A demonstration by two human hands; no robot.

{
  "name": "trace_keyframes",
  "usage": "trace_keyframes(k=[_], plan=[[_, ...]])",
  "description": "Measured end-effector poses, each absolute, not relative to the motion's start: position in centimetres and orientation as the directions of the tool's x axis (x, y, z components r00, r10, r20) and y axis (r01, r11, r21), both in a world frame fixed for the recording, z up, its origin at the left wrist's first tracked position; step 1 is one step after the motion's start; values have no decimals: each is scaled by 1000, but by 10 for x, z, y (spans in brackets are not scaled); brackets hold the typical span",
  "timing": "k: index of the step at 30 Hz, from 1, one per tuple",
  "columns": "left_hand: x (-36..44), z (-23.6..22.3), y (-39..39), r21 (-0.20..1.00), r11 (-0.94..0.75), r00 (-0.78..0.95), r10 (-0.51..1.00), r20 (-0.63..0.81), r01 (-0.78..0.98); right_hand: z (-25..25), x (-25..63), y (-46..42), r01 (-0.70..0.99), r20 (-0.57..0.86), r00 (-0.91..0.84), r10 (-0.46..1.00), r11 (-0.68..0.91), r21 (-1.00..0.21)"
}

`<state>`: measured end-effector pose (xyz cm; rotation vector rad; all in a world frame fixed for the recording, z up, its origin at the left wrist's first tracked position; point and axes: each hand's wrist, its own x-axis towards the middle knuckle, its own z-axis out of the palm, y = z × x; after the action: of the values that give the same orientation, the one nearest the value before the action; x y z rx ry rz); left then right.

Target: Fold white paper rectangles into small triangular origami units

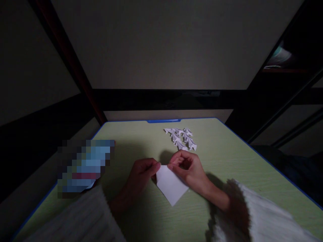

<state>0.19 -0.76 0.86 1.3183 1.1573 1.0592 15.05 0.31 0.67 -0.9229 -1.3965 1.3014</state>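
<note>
A white sheet of paper, folded over, is held just above the green tabletop in the middle. My left hand pinches its upper left corner with curled fingers. My right hand pinches the top edge right beside it, fingertips almost meeting those of the left. Both wrists come out of pale fluffy sleeves at the bottom of the view.
A cluster of several small folded white paper pieces lies behind the hands, toward the far edge. A blurred bluish object rests at the table's left edge. The table has a blue rim; dark frame bars and walls surround it.
</note>
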Motion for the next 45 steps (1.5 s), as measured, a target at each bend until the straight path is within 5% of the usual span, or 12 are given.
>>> trace_keyframes(k=[15, 23, 31, 45], plan=[[3, 3, -7, 965, -34, 141, 990, -3, 260, 8, 153, 6, -132, 148, -107, 983, 134, -982], [2, 7, -8, 909, -91, 212, 977, 3, 407, 8, 155, 7, -25, 81, -374, 924, 78, -997], [5, 5, -14, 856, -241, 396, 917, 47, 457, 9, 154, -2, 315, 218, -553, 804, 443, -839], [4, 12, -18, 884, -198, 413, 911, 6, 423, 9, 155, -4, 237, 192, -520, 833, 356, -904]])
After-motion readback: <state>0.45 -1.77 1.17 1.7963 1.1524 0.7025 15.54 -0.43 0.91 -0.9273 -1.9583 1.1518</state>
